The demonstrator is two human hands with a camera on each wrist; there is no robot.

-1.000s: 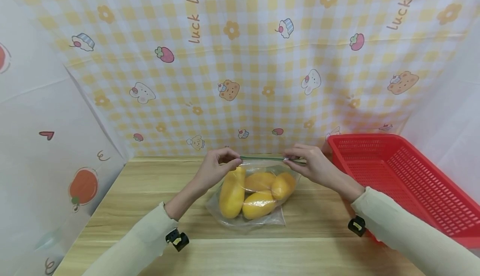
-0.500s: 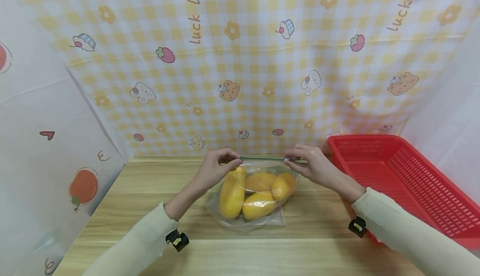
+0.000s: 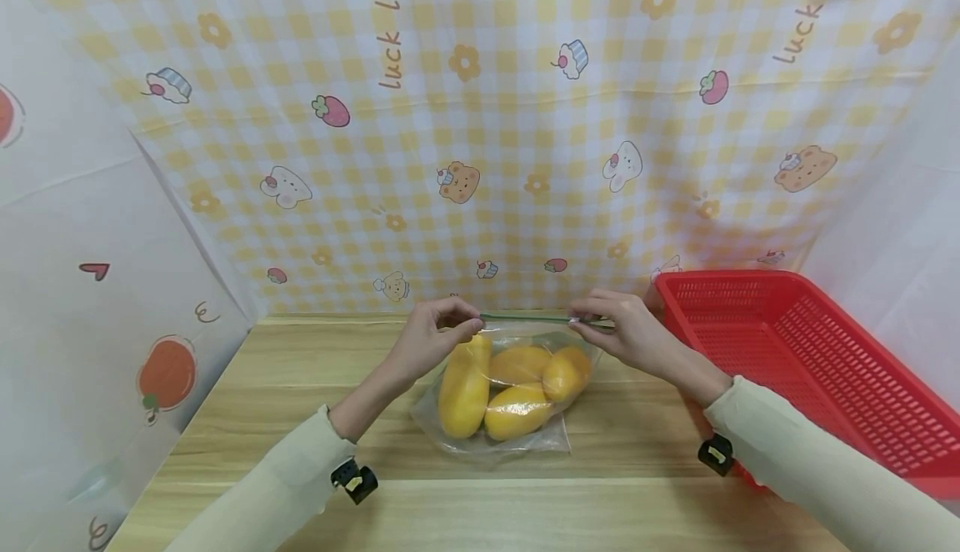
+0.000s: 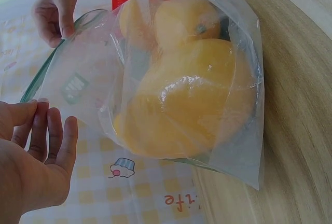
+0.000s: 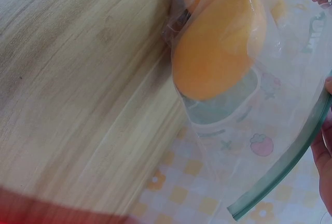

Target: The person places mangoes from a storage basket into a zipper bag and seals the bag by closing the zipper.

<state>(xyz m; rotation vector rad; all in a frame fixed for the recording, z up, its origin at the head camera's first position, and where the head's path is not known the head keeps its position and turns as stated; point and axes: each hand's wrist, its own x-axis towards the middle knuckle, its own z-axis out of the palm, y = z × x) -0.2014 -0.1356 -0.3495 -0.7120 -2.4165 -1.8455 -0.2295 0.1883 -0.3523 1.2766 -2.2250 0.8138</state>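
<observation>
A clear zip bag [image 3: 557, 439] lies at the back of the table, bulging with several yellow mangoes [image 3: 462, 393]. Along its raised top edge runs a green zip strip [image 3: 525, 318]. My left hand [image 3: 429, 337] pinches the left part of this edge between thumb and fingers. At the right, my right hand [image 3: 628, 332] pinches the strip by a small whitish piece [image 3: 573, 319], with a short end of green beyond the fingertips. The right wrist view shows the strip's free end [image 5: 238, 211] jutting past the right hand [image 5: 324, 156]. Mangoes [image 4: 181, 94] fill the bag's lower part in the left wrist view.
A red perforated basket [image 3: 806, 285] stands right of the bag, beside the right forearm. A checked cloth [image 3: 517, 210] hangs behind the wooden table [image 3: 315, 385], close to both hands. White sheeting [image 3: 112, 227] closes off the left side.
</observation>
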